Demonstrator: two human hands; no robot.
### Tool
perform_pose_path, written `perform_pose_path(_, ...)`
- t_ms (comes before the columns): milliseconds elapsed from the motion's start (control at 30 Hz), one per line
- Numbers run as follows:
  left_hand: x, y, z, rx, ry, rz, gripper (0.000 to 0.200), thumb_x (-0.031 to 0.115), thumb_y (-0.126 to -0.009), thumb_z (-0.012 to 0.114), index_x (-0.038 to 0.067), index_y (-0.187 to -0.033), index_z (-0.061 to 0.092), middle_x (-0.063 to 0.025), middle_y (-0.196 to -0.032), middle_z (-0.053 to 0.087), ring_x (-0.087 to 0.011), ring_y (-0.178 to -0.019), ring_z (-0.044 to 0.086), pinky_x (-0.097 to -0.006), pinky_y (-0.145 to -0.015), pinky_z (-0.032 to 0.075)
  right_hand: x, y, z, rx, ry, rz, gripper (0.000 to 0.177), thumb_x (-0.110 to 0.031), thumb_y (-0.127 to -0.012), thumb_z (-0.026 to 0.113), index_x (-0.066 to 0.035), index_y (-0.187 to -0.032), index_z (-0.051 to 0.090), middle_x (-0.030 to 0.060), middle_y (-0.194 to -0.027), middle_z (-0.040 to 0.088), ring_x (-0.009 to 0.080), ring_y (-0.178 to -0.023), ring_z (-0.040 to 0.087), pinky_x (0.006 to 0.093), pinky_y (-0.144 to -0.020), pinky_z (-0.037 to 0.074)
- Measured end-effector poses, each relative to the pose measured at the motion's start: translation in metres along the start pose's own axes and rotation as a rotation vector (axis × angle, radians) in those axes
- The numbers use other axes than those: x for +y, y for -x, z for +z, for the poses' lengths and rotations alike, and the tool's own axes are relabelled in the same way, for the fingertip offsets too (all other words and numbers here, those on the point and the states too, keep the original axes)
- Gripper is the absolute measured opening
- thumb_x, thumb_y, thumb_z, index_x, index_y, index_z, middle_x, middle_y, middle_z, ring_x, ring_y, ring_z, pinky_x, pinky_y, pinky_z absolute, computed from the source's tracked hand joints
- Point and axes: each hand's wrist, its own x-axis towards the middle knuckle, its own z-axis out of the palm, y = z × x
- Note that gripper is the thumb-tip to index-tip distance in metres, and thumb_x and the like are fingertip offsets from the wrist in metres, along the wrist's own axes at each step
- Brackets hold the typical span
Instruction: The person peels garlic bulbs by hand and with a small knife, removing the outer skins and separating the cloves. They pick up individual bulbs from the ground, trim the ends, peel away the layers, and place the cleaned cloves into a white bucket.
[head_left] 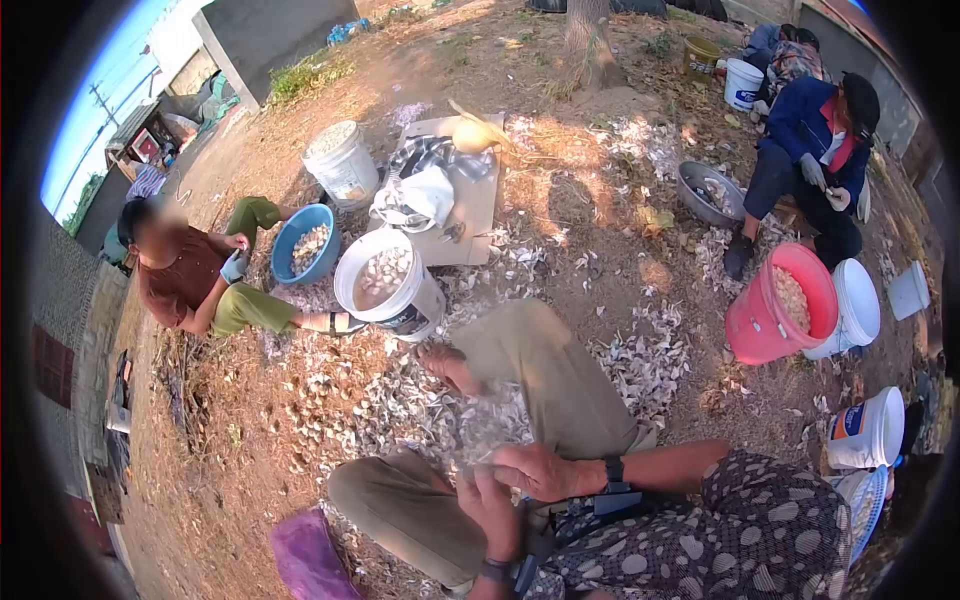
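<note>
Two hands meet over the person's lap at the near edge of the scene. The right hand (545, 470), with a dark band at its wrist, reaches in from the right with its fingers bent and held together. The left hand (490, 512) rises from below with its fingers curled up against it. What lies between them is too small to tell. Just beyond the hands, between the folded legs, pale husks (470, 420) lie heaped on the bare ground. Farther out stands a white bucket (385, 285) of pale cloves, with a blue basin (305, 245) at its left. Behind them a flat board (478, 215) carries cloths. At the left a seated person (190, 285) has a hand at the basin. At the far right another person in a blue jacket (805, 125) sits near a metal bowl (710, 190) and a tilted red bucket (775, 305). A purple cloth (305, 555) lies at the near left.
</note>
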Motion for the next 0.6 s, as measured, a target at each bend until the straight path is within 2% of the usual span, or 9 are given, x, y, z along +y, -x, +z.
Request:
perform_pose_path(133,-0.009,0.001,0.001,0.019,-0.080,0.124,0.022,0.022,-0.108,0.054,0.007,-0.091,0.054,0.0074,-0.074,0.050,-0.0003,-0.064,0.042,-0.0218,-0.052,0.032,0.004,0.002,0.001,0.022,-0.060,-0.068,0.025,-0.024,-0.109,0.049,-0.001,-0.118,0.052,0.0248,-0.089,0.065,0.0463,-0.083,0.066,0.0478,-0.069,0.050)
perform_pose_path(233,-0.017,0.003,-0.003,0.008,-0.094,0.114,0.020,0.021,-0.108,0.054,0.006,-0.095,0.056,0.0072,-0.075,0.050,-0.0007,-0.064,0.042,-0.0212,-0.054,0.033,0.001,0.003,0.004,0.037,-0.108,-0.010,0.024,-0.022,-0.109,0.049,-0.001,-0.118,0.052,0.0235,-0.090,0.065,0.0455,-0.081,0.066,0.0473,-0.069,0.051)
perform_pose_path(300,-0.020,-0.002,-0.005,-0.025,-0.155,0.255,0.018,0.021,-0.108,0.054,0.006,-0.098,0.057,0.0069,-0.075,0.051,-0.0008,-0.065,0.043,-0.0211,-0.054,0.034,0.010,0.003,0.010,0.081,-0.026,-0.058,0.022,-0.020,-0.109,0.047,0.000,-0.119,0.051,0.0228,-0.089,0.065,0.0410,-0.078,0.067,0.0447,-0.067,0.051)
perform_pose_path(367,0.000,0.003,0.004,-0.029,0.031,0.079,0.018,0.021,-0.108,0.055,0.006,-0.098,0.056,0.0062,-0.076,0.052,-0.0014,-0.065,0.044,-0.0217,-0.055,0.036,-0.001,0.000,0.007,0.034,-0.062,0.031,0.021,-0.019,-0.110,0.046,0.000,-0.118,0.051,0.0223,-0.088,0.064,0.0357,-0.075,0.067,0.0420,-0.065,0.051)
perform_pose_path(433,-0.025,-0.001,-0.002,0.022,-0.029,0.169,0.019,0.023,-0.108,0.056,0.007,-0.099,0.056,0.0059,-0.077,0.053,-0.0020,-0.066,0.046,-0.0225,-0.057,0.039,-0.003,-0.002,0.010,0.045,-0.073,0.054,0.021,-0.019,-0.110,0.046,0.000,-0.117,0.051,0.0195,-0.086,0.064,0.0296,-0.072,0.066,0.0405,-0.064,0.051)
perform_pose_path(500,-0.023,0.004,-0.006,0.013,0.048,0.048,0.021,0.025,-0.109,0.056,0.007,-0.098,0.057,0.0054,-0.079,0.055,-0.0027,-0.069,0.047,-0.0227,-0.059,0.041,0.000,0.001,0.012,0.005,-0.055,0.095,0.022,-0.020,-0.111,0.046,0.001,-0.116,0.051,0.0173,-0.087,0.064,0.0262,-0.071,0.064,0.0390,-0.064,0.050)
perform_pose_path(600,-0.024,0.005,-0.010,0.024,0.021,0.050,0.023,0.027,-0.109,0.056,0.007,-0.098,0.057,0.0043,-0.080,0.057,-0.0032,-0.070,0.049,-0.0232,-0.060,0.042,0.004,-0.002,0.018,0.029,-0.009,0.078,0.023,-0.021,-0.112,0.045,0.000,-0.115,0.052,0.0144,-0.086,0.063,0.0209,-0.072,0.062,0.0374,-0.065,0.049)
